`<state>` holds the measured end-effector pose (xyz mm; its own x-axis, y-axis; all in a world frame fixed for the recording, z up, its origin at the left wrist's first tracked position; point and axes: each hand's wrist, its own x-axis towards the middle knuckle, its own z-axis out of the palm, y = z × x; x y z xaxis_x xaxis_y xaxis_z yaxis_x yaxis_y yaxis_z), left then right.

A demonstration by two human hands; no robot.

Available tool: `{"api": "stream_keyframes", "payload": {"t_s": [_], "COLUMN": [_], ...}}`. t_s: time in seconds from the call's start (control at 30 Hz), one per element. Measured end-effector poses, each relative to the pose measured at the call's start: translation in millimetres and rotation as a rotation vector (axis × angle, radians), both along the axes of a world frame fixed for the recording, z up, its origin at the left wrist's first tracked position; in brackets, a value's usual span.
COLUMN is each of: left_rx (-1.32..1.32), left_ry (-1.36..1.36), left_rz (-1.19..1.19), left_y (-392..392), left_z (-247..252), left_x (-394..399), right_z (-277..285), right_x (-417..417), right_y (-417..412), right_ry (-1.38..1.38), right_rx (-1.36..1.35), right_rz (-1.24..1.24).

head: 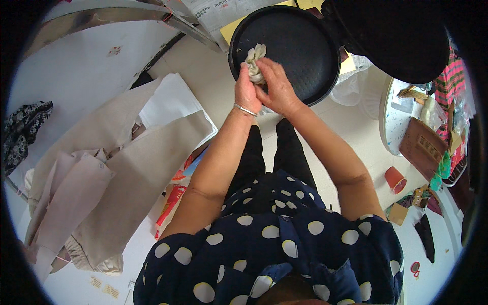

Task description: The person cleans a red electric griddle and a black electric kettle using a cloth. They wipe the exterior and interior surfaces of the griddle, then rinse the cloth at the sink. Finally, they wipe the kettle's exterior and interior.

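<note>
A crumpled, pale damp-looking cloth is bunched between my two hands over the left part of a round black electric griddle pan. My left hand, with a silver bangle at the wrist, holds the cloth from the left and below. My right hand grips it from the right, fingers curled over its side. The pan's dimpled cooking surface bears a few small light crumbs near its left rim. Its black lid stands open at the upper right.
Newspaper and yellow sheets lie beneath the pan. Left, beige garments hang over white boards. Right, a round white stool or tabletop stands near a brown box; a small red bin is on the floor.
</note>
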<state>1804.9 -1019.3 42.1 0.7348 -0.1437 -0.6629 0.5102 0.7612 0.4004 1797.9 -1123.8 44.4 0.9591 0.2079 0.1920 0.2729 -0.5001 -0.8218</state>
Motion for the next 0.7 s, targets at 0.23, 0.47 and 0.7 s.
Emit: {"api": "stream_keyframes", "payload": {"t_s": [0.23,0.47,0.7], "left_rx": [0.019,0.965,1.557], "left_ry": [0.002,-0.523,-0.417], "left_rz": [-0.179,-0.62,-0.392], "left_y": [9,22,54], "left_z": [-2,8,-21], "left_x": [10,19,1], "right_z": [28,-11,-46], "right_x": [19,35,105], "right_y": [-24,-19,8], "right_ry": [-0.101,-0.02,0.033], "right_rx": [-0.237,-0.065,-0.225], "right_rz": [0.141,-0.159,-0.47]}}
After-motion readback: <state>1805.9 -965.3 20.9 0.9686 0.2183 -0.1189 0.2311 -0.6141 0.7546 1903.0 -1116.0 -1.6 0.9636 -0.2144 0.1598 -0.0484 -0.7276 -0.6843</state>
